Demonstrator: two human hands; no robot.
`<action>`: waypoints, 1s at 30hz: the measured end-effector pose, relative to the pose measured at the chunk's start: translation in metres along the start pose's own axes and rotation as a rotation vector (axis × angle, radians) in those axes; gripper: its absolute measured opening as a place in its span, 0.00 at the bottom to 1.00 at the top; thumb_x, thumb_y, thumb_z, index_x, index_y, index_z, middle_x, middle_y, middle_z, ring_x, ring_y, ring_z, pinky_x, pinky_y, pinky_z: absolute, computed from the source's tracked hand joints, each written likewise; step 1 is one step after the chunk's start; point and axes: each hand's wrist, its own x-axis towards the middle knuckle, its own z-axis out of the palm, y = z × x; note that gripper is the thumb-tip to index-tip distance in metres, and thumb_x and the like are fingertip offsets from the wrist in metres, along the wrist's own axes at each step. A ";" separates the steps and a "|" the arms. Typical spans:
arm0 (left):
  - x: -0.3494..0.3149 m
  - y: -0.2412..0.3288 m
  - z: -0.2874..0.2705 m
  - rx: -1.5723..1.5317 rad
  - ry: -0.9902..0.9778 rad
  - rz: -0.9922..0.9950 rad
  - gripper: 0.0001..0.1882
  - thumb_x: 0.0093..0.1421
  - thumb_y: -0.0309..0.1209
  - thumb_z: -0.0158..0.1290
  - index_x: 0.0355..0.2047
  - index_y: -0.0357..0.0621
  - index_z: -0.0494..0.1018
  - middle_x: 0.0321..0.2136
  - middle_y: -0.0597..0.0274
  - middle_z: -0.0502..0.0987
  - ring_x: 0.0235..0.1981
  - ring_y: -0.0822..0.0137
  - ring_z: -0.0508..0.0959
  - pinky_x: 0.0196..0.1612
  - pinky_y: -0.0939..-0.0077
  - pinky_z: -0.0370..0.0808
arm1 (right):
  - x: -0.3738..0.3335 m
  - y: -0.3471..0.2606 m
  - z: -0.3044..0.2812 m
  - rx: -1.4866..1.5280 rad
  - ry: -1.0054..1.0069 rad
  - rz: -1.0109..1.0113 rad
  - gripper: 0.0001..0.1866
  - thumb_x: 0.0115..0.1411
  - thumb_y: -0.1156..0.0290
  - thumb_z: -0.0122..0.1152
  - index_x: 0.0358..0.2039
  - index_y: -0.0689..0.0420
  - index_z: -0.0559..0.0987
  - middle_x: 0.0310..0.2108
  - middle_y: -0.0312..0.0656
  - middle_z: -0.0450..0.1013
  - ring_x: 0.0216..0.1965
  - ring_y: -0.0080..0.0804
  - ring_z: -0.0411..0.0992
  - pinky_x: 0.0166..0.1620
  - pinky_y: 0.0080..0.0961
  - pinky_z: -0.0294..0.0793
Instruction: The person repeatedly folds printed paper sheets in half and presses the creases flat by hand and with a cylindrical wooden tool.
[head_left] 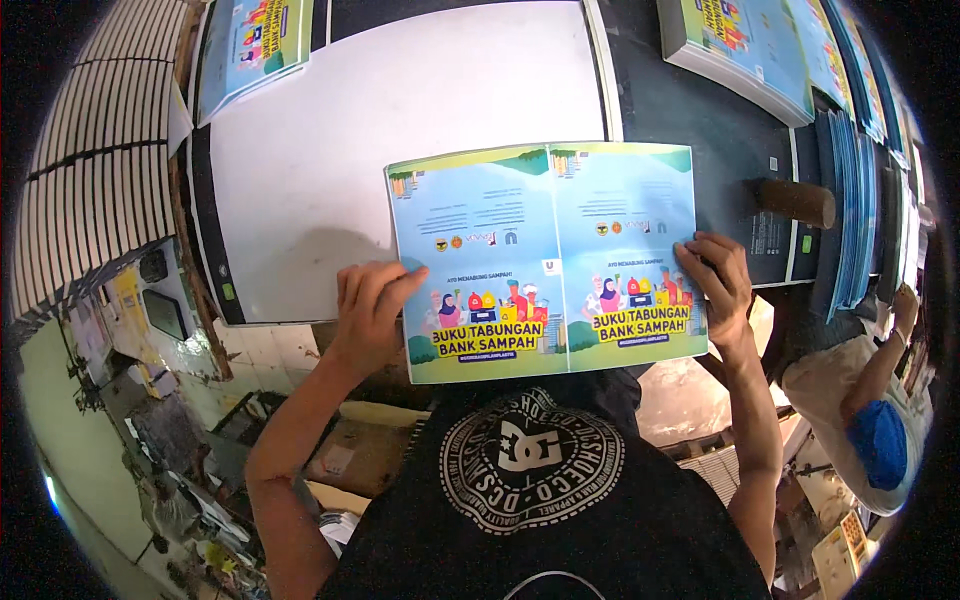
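A printed sheet [480,230], light blue with green corners and colourful cartoon figures, is held up in front of me. It bears the same cover design side by side, parted by a pale line down the middle. My left hand [375,300] grips its left edge, thumb on the printed face and the other fingers partly behind it. On the opposite edge my right hand [722,280] is closed in the same way, fingertips over the print. The sheet overlaps the near edge of a white work surface [400,110].
Stacks of matching prints lie at the far left [255,50] and far right [740,50]. A short wooden cylinder [797,203] rests on the dark table part [690,110], beside a pile of blue-edged booklets [848,210]. Another person [850,400] is at the right.
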 end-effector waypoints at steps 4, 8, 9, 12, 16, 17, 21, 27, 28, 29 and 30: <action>0.005 -0.001 0.009 0.045 0.038 -0.019 0.22 0.52 0.30 0.64 0.49 0.45 0.79 0.44 0.63 0.74 0.45 0.60 0.74 0.50 0.62 0.66 | -0.001 -0.001 0.004 0.018 0.035 0.020 0.24 0.42 0.72 0.72 0.44 0.59 0.85 0.42 0.45 0.77 0.47 0.49 0.77 0.50 0.42 0.77; 0.008 0.002 0.011 0.066 0.096 -0.003 0.19 0.51 0.29 0.64 0.45 0.45 0.79 0.42 0.63 0.75 0.42 0.61 0.76 0.49 0.63 0.66 | -0.001 0.000 0.002 0.012 0.061 0.020 0.23 0.40 0.71 0.72 0.41 0.60 0.84 0.40 0.45 0.77 0.45 0.47 0.77 0.48 0.41 0.75; 0.009 0.002 0.011 0.065 0.092 -0.005 0.19 0.51 0.29 0.64 0.45 0.45 0.79 0.42 0.63 0.75 0.42 0.61 0.76 0.49 0.63 0.66 | 0.001 0.001 0.002 -0.005 0.050 0.009 0.22 0.41 0.70 0.72 0.41 0.60 0.84 0.39 0.45 0.77 0.43 0.47 0.77 0.47 0.40 0.74; 0.016 0.002 0.009 0.065 0.078 -0.018 0.17 0.51 0.32 0.64 0.42 0.45 0.79 0.41 0.63 0.76 0.41 0.61 0.76 0.49 0.63 0.66 | 0.003 0.002 0.000 0.015 0.000 0.052 0.21 0.43 0.69 0.71 0.40 0.59 0.84 0.40 0.45 0.78 0.41 0.44 0.76 0.47 0.38 0.72; 0.033 0.002 -0.007 0.004 -0.069 -0.083 0.16 0.51 0.36 0.63 0.38 0.44 0.80 0.38 0.62 0.78 0.40 0.62 0.77 0.48 0.63 0.65 | 0.018 -0.001 -0.014 0.070 -0.067 0.129 0.18 0.47 0.66 0.71 0.37 0.61 0.85 0.36 0.47 0.77 0.39 0.46 0.76 0.45 0.38 0.73; 0.035 0.001 -0.012 -0.025 -0.140 -0.107 0.16 0.51 0.38 0.63 0.38 0.43 0.79 0.37 0.61 0.79 0.40 0.63 0.77 0.48 0.63 0.65 | 0.016 0.005 -0.018 0.204 -0.118 0.200 0.15 0.50 0.67 0.70 0.36 0.63 0.85 0.34 0.48 0.78 0.37 0.45 0.76 0.42 0.37 0.74; 0.084 0.002 -0.030 -0.619 -0.310 -0.635 0.16 0.47 0.33 0.67 0.37 0.44 0.82 0.36 0.60 0.81 0.43 0.58 0.78 0.47 0.65 0.73 | 0.041 0.005 -0.017 0.409 -0.271 0.603 0.22 0.62 0.56 0.65 0.31 0.67 0.84 0.33 0.50 0.79 0.30 0.37 0.78 0.32 0.33 0.75; 0.017 0.021 -0.003 -0.182 0.063 -0.353 0.20 0.49 0.28 0.66 0.45 0.44 0.82 0.34 0.54 0.78 0.46 0.55 0.78 0.47 0.66 0.77 | 0.005 -0.017 -0.008 0.310 -0.071 0.472 0.19 0.45 0.72 0.71 0.39 0.65 0.84 0.41 0.53 0.79 0.44 0.47 0.78 0.48 0.36 0.77; 0.011 0.032 -0.005 -0.193 0.059 -0.442 0.19 0.51 0.28 0.64 0.46 0.42 0.82 0.42 0.51 0.80 0.52 0.52 0.77 0.51 0.65 0.77 | 0.002 -0.021 -0.009 0.333 -0.039 0.460 0.20 0.46 0.72 0.72 0.42 0.65 0.84 0.45 0.54 0.79 0.48 0.47 0.77 0.51 0.37 0.76; 0.003 0.038 -0.003 -0.189 0.051 -0.452 0.19 0.51 0.28 0.64 0.46 0.42 0.82 0.42 0.51 0.80 0.52 0.52 0.77 0.51 0.65 0.77 | -0.001 -0.027 -0.012 0.356 -0.009 0.453 0.21 0.47 0.72 0.73 0.44 0.66 0.84 0.49 0.55 0.79 0.52 0.48 0.77 0.55 0.38 0.75; -0.004 0.038 0.004 -0.223 0.168 -0.466 0.21 0.55 0.29 0.64 0.50 0.41 0.80 0.48 0.51 0.79 0.55 0.54 0.77 0.55 0.64 0.76 | -0.006 -0.030 -0.010 0.364 -0.013 0.450 0.21 0.47 0.72 0.73 0.44 0.66 0.84 0.49 0.55 0.79 0.52 0.48 0.77 0.55 0.38 0.75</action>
